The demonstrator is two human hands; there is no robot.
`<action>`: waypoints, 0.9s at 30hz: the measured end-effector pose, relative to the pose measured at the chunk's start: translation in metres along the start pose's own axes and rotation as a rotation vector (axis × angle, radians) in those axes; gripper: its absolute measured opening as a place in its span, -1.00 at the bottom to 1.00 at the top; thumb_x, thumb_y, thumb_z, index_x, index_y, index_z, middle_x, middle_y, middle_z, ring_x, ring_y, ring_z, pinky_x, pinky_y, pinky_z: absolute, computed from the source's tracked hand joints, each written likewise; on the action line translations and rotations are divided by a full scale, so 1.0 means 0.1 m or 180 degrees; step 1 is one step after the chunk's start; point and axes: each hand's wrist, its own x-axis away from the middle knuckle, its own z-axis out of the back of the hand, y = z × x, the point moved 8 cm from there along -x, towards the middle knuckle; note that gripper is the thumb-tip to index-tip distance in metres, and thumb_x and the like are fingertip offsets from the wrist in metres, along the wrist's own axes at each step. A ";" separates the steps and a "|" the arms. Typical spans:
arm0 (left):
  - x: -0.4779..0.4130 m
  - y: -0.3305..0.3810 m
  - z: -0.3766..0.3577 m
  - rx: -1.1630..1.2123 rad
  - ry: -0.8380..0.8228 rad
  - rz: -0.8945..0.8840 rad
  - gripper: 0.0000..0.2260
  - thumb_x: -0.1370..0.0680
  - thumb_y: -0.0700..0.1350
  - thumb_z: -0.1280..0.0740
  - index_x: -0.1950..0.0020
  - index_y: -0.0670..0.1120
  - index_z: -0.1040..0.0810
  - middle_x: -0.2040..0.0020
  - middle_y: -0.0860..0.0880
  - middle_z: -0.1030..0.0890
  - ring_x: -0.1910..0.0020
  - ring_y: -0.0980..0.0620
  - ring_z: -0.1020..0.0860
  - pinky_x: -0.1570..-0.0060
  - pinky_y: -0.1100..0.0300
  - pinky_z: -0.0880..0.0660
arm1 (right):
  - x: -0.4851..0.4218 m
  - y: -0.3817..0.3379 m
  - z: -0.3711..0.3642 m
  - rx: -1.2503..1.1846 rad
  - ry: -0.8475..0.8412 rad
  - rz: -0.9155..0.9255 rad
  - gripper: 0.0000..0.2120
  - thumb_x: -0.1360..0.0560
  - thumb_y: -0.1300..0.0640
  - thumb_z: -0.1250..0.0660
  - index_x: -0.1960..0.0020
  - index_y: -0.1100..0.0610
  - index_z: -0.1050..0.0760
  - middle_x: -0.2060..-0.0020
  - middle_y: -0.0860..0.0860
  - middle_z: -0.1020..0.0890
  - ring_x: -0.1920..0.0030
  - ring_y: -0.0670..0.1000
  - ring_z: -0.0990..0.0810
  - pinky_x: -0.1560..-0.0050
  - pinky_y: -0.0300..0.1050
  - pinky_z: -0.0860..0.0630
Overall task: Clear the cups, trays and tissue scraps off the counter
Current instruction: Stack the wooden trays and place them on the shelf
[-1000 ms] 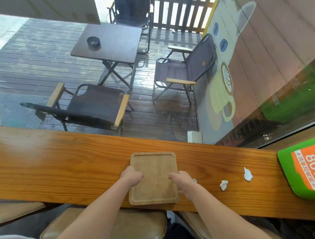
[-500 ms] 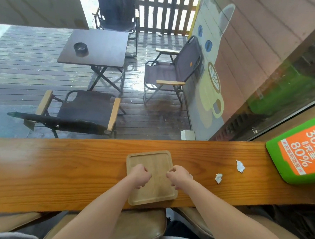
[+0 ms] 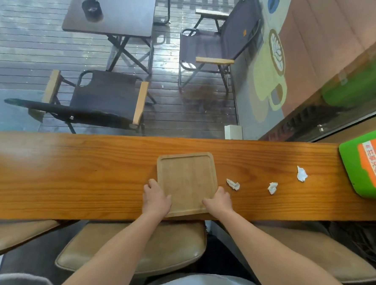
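A square wooden tray [image 3: 186,177] lies flat on the long wooden counter [image 3: 74,175], its near edge at the counter's front edge. My left hand [image 3: 155,199] grips the tray's near left corner. My right hand [image 3: 218,201] grips its near right corner. Three crumpled white tissue scraps lie on the counter to the right of the tray: one [image 3: 233,184] close to my right hand, one [image 3: 272,187] further right, and one [image 3: 301,174] near the counter's right end. No cup is in view.
A green and orange sign box [image 3: 371,162] stands at the counter's right end. Tan padded stools [image 3: 145,250] sit below the counter's near edge. Beyond the window are folding chairs [image 3: 105,99] and a dark table [image 3: 117,12] on a wet deck.
Both hands have slid from the middle of the tray out to its near corners. This uncovered the tissue scrap beside the right hand. The camera has tilted further down.
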 end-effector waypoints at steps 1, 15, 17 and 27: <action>0.00 -0.02 -0.02 0.0167 -0.0013 0.0075 -0.49 -0.50 -0.09 -0.46 -0.31 -0.11 -0.25 -0.25 -0.16 -0.40 -0.07 -0.09 -0.46 -0.03 0.05 -0.50 | -0.02 0.02 -0.01 -0.0038 -0.0022 -0.0039 -0.27 -0.48 0.02 -0.40 -0.53 0.20 -0.15 -0.42 0.17 -0.34 -0.39 0.19 -0.37 -0.38 0.13 -0.40; -0.26 -0.24 -0.30 0.1542 -0.0458 0.1386 -0.15 -0.28 0.26 -0.56 -0.39 -0.17 -0.38 -0.20 -0.14 -0.56 -0.14 -0.17 -0.54 -0.13 -0.10 -0.54 | -0.33 0.18 0.00 -0.1020 -0.0734 -0.0513 0.11 -0.33 -0.45 -0.37 -0.58 0.22 -0.06 -0.55 0.15 -0.18 -0.51 0.21 -0.21 -0.44 0.19 -0.29; -0.23 -0.25 -0.37 0.1630 -0.0595 0.1433 -0.14 -0.27 0.27 -0.57 -0.40 -0.14 -0.38 -0.22 -0.15 -0.56 -0.18 -0.20 -0.54 -0.20 -0.18 -0.53 | -0.37 0.19 0.03 -0.0931 -0.0835 -0.0482 0.12 -0.35 -0.47 -0.33 -0.59 0.23 -0.01 -0.57 0.16 -0.12 -0.53 0.21 -0.18 -0.42 0.16 -0.28; 0.10 0.10 -0.42 0.2554 -0.0694 0.1190 -0.19 -0.20 0.09 -0.68 -0.33 -0.11 -0.43 -0.13 -0.15 -0.63 -0.06 -0.19 -0.62 0.05 -0.15 -0.63 | -0.32 0.21 0.27 -0.1873 -0.1379 -0.0126 0.05 -0.10 -0.30 -0.63 -0.46 0.05 -0.30 -0.22 0.02 -0.59 -0.19 0.11 -0.57 -0.27 0.18 -0.52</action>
